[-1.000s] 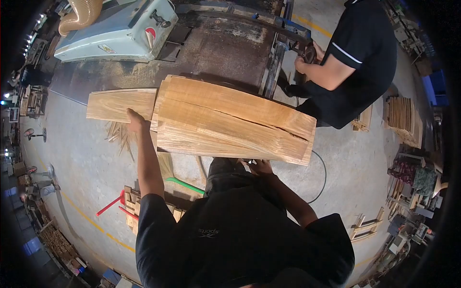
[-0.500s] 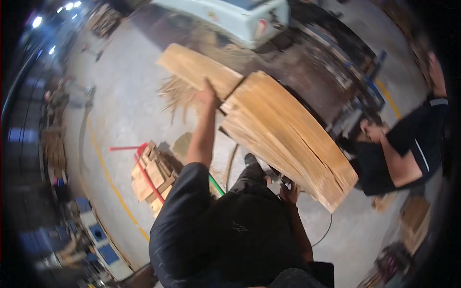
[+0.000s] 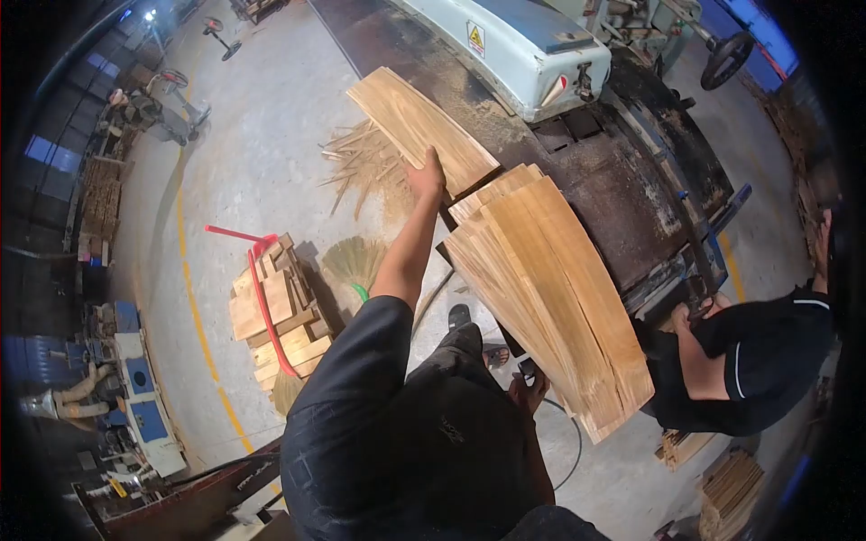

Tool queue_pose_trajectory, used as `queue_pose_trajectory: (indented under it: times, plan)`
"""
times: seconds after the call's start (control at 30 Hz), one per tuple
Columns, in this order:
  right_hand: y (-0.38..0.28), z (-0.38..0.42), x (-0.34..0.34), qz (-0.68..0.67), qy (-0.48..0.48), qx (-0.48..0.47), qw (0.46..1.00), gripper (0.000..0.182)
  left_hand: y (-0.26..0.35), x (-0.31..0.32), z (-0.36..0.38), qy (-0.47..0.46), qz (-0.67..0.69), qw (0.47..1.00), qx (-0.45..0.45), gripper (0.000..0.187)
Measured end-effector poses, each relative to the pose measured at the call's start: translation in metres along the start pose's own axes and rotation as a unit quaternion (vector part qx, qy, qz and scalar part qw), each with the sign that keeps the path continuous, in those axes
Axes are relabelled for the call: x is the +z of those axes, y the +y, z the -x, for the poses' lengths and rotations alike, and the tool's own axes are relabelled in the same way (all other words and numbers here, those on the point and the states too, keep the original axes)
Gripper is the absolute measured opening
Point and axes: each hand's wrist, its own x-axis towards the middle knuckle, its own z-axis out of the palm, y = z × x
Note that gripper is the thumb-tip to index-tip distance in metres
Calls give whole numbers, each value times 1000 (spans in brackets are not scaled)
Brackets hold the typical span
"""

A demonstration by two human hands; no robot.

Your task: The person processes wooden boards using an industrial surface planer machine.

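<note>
My left hand (image 3: pixel 426 176) grips the near edge of a wide wooden board (image 3: pixel 424 126), thumb over its top face. This board reaches from the dark machine table's edge out over the floor, its right end close to a stack of boards (image 3: pixel 550 298). The stack is long and uneven, with thin planks fanned along its near side. Low beside the stack, close to my body, my right hand (image 3: pixel 528 392) is closed round a small dark object with a pale face. I cannot tell what that object is.
A pale blue machine (image 3: pixel 541 68) with a warning label stands over the dark table (image 3: pixel 622 207). At the right, a person in black (image 3: pixel 749 361) works close to the stack. Wood offcuts, a red-handled tool (image 3: pixel 262 307) and a broom (image 3: pixel 354 261) lie at left. A thin cable (image 3: pixel 577 451) curves across the floor.
The view has swung and steadied, so the boards and machine sit farther right and more of the machine shows. My left hand stays on the board; my right hand stays low beside the stack.
</note>
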Motion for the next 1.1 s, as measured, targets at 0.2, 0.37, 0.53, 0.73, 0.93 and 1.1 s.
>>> queue_pose_trajectory:
  times: [0.2, 0.37, 0.53, 0.73, 0.93, 1.1]
  plan:
    - [-5, -4, -9, -6, -2, 3, 1000, 35, -3, 2, -1, 21, -9, 1000, 4, 85]
    - [9, 10, 3, 31, -12, 2, 999, 34, -2, 1, -1, 21, -24, 999, -4, 81]
    - [10, 9, 5, -15, -2, 7, 1000, 39, -2, 0, 1, 10, 18, 999, 26, 80]
    - [7, 0, -1, 0, 28, -34, 999, 31, -2, 1, 3, 16, -13, 1000, 5, 81]
    - [14, 4, 4, 11, 22, -28, 999, 30, 10, -4, 11, 41, -13, 999, 1, 78]
    - [9, 7, 2, -14, 2, 28, 1000, 29, 19, -11, 17, 9, -22, 1000, -20, 79]
